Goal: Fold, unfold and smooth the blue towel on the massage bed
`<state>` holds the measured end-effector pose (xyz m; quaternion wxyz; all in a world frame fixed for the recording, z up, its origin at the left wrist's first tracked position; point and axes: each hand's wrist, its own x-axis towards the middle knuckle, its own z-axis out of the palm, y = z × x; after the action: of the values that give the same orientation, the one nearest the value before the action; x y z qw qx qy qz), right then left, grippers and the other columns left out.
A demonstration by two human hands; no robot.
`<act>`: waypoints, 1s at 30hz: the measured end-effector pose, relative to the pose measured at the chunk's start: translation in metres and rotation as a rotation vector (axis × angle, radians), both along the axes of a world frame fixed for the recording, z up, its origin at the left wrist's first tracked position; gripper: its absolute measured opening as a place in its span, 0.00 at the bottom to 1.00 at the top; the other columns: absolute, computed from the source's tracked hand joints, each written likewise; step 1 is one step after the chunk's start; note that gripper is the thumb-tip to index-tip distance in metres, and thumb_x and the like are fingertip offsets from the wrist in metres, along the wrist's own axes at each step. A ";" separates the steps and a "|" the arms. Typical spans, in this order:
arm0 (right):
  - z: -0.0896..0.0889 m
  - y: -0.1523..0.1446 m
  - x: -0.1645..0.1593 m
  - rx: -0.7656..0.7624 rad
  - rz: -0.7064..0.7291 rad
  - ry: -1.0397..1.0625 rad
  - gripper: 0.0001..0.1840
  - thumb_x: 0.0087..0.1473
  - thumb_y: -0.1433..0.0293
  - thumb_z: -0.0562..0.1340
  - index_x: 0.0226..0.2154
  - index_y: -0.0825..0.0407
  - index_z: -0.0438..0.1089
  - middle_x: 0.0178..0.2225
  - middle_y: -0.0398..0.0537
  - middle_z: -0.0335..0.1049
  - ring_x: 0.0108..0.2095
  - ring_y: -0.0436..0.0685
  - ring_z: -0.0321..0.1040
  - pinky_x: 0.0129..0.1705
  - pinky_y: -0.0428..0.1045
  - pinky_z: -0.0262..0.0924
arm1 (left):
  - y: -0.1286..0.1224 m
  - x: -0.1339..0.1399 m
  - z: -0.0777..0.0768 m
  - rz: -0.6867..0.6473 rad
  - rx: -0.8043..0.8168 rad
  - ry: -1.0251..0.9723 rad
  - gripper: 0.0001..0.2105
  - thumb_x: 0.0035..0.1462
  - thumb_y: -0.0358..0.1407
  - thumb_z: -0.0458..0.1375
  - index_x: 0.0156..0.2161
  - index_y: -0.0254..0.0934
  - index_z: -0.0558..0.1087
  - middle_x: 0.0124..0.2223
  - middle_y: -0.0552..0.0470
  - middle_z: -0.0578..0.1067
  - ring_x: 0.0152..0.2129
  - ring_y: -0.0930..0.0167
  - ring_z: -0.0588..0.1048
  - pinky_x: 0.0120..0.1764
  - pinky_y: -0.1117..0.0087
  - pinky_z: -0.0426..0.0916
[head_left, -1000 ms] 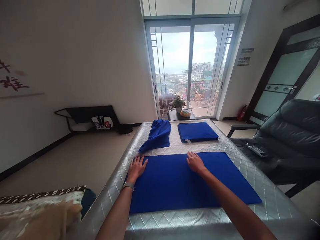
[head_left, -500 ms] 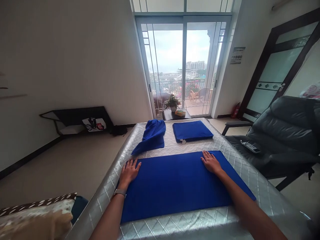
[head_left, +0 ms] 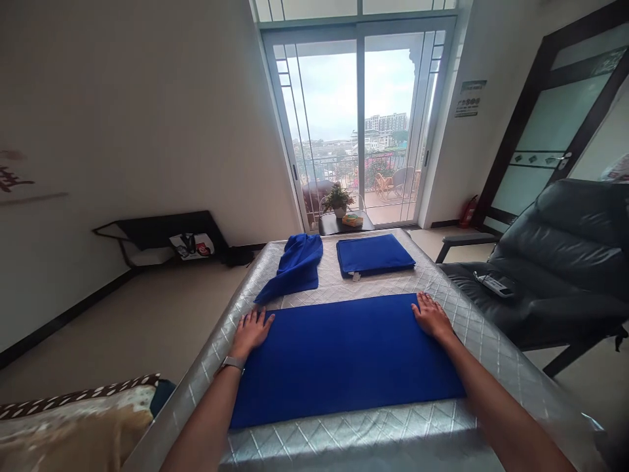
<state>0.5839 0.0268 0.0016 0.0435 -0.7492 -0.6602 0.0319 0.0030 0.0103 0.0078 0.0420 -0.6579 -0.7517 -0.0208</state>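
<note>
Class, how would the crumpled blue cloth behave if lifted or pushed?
The crumpled blue cloth is probably floppy: it lies in soft folds. Pushed, it would likely bunch rather than roll, as it sprawls on the quilted cover.

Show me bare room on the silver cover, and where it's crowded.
Bare: the silver cover this side of the flat blue cloth; right of the folded blue stack and right hand; and narrowly between that stack and the crumpled blue cloth. Crowded: at the left hand, where flat and crumpled cloths nearly meet.

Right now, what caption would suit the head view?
Left hand and right hand at far corners of a flat-laid blue cloth.
</note>
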 end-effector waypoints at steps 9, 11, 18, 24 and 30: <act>0.000 0.000 0.000 0.012 -0.003 -0.012 0.36 0.68 0.58 0.40 0.72 0.58 0.46 0.73 0.51 0.40 0.72 0.57 0.37 0.71 0.56 0.33 | 0.001 0.195 0.003 -0.504 0.063 -0.170 0.32 0.71 0.51 0.34 0.70 0.35 0.57 0.72 0.43 0.56 0.70 0.62 0.52 0.69 0.55 0.48; 0.001 0.000 0.000 0.011 -0.004 -0.017 0.36 0.68 0.58 0.40 0.72 0.58 0.46 0.73 0.51 0.41 0.72 0.57 0.36 0.71 0.55 0.32 | 0.001 0.216 -0.003 -0.519 0.036 -0.193 0.32 0.71 0.51 0.35 0.71 0.36 0.55 0.72 0.43 0.56 0.70 0.61 0.51 0.69 0.54 0.48; 0.001 -0.001 0.001 0.014 0.003 -0.004 0.37 0.67 0.58 0.40 0.72 0.58 0.46 0.73 0.52 0.40 0.72 0.57 0.36 0.71 0.55 0.32 | 0.006 0.148 -0.018 -0.320 -0.020 -0.178 0.33 0.69 0.54 0.35 0.72 0.41 0.51 0.73 0.46 0.52 0.70 0.60 0.49 0.69 0.50 0.45; 0.000 -0.001 0.001 0.010 0.001 -0.018 0.37 0.67 0.58 0.40 0.72 0.59 0.46 0.73 0.51 0.40 0.72 0.56 0.36 0.71 0.55 0.32 | -0.007 0.020 -0.018 -0.040 -0.027 -0.123 0.34 0.69 0.55 0.35 0.72 0.37 0.50 0.74 0.42 0.50 0.70 0.59 0.49 0.68 0.48 0.45; 0.015 -0.004 -0.007 0.002 -0.012 -0.028 0.36 0.66 0.61 0.41 0.71 0.58 0.48 0.73 0.55 0.44 0.72 0.59 0.40 0.71 0.59 0.35 | -0.016 -0.013 -0.015 0.065 0.027 -0.119 0.36 0.68 0.56 0.36 0.72 0.35 0.52 0.73 0.40 0.52 0.70 0.57 0.50 0.68 0.48 0.46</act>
<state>0.5765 0.0226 0.0166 0.0351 -0.7535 -0.6562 0.0207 -0.0105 -0.0054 -0.0075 0.0067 -0.6301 -0.7734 -0.0690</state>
